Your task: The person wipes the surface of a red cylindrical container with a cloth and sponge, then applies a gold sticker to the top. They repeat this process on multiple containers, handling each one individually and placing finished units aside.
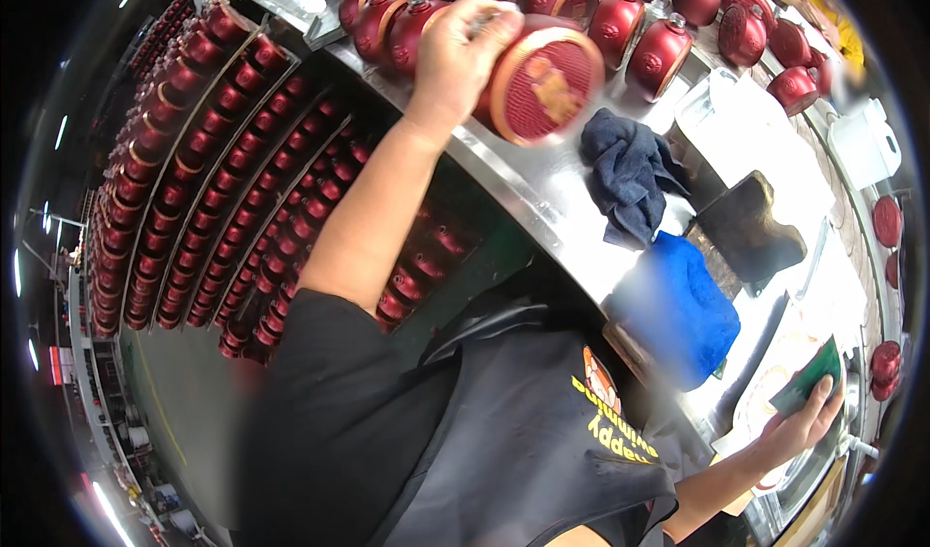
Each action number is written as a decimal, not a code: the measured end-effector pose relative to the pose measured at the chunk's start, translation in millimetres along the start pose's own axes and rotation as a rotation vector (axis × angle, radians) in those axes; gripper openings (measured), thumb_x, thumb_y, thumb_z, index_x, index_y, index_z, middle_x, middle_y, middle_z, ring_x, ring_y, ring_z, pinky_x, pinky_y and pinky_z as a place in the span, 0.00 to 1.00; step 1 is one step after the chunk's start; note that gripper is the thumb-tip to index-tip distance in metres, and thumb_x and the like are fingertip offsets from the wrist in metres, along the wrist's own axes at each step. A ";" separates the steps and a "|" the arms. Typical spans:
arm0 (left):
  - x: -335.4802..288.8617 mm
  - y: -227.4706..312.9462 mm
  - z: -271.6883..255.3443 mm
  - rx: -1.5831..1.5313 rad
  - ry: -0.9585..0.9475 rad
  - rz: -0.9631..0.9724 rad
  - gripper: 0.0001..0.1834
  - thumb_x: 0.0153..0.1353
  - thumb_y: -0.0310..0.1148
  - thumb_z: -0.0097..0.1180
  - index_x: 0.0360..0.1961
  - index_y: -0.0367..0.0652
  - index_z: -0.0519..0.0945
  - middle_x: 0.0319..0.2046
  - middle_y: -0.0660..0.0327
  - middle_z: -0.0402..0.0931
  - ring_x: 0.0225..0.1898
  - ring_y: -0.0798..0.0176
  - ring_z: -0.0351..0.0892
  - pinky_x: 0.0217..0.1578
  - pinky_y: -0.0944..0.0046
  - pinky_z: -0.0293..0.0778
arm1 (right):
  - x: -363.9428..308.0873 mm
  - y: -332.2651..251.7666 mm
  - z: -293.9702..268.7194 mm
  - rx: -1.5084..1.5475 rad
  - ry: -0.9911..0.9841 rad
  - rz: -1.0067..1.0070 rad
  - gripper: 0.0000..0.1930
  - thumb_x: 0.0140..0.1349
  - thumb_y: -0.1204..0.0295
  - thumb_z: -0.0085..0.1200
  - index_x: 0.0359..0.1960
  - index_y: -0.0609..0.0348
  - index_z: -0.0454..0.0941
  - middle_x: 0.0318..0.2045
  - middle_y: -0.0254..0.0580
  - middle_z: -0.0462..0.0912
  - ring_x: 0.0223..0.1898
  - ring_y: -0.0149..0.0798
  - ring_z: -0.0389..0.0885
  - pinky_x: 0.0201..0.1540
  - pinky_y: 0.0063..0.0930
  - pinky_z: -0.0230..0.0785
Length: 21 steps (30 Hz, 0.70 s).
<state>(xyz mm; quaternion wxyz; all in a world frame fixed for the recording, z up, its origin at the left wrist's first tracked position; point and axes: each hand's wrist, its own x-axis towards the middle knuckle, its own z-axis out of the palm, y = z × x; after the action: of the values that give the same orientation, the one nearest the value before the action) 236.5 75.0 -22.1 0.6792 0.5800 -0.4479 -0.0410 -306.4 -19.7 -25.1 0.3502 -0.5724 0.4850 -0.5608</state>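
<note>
My left hand (449, 70) is closed around the neck of a round, flattened red bottle (547, 87). The bottle has a gold ring around its textured face and a gold figure in the middle; it is tilted, raised over the table's near edge. Far to the right, my right hand (807, 423) pinches a flat dark-green piece (814, 377) whose kind I cannot make out. Beneath that hand lies a white printed surface, partly hidden. Between the hands, a crumpled navy cloth (630, 174) and a bright blue cloth (693, 300) lie on the metal table (518, 174).
More red bottles (620, 24) stand along the table's far side. Racks of red bottles (218, 150) fill the left. A dark, worn block (754, 222) sits beyond the blue cloth, and a white container (864, 145) stands at right. A person in yellow (828, 9) is at upper right.
</note>
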 end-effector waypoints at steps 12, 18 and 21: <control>53.0 -69.9 -26.8 0.758 0.086 0.066 0.18 0.68 0.41 0.65 0.47 0.35 0.84 0.42 0.50 0.87 0.44 0.54 0.87 0.49 0.58 0.79 | 228.1 30.9 75.7 -0.374 -0.290 -0.222 0.22 0.76 0.62 0.53 0.68 0.54 0.75 0.67 0.40 0.76 0.59 0.33 0.78 0.52 0.27 0.76; 50.4 -57.2 -13.8 0.807 0.053 0.048 0.18 0.72 0.35 0.60 0.56 0.32 0.79 0.48 0.47 0.85 0.48 0.55 0.85 0.53 0.58 0.77 | 415.9 72.9 162.0 -1.171 0.027 -0.416 0.40 0.63 0.39 0.58 0.62 0.64 0.78 0.56 0.65 0.82 0.60 0.62 0.79 0.65 0.46 0.68; 29.7 -17.5 15.7 0.782 0.103 0.203 0.19 0.72 0.29 0.57 0.60 0.29 0.76 0.55 0.46 0.81 0.51 0.51 0.83 0.55 0.55 0.77 | 459.9 90.4 168.1 -0.893 -0.025 -0.004 0.38 0.61 0.40 0.61 0.58 0.66 0.81 0.53 0.57 0.85 0.55 0.56 0.83 0.47 0.47 0.81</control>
<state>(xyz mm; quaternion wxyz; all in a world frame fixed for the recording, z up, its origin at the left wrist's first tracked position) 252.1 40.5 -21.0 0.4297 0.7487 -0.4499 0.2289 -201.8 -505.5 7.4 0.0736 -0.6750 0.6743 -0.2902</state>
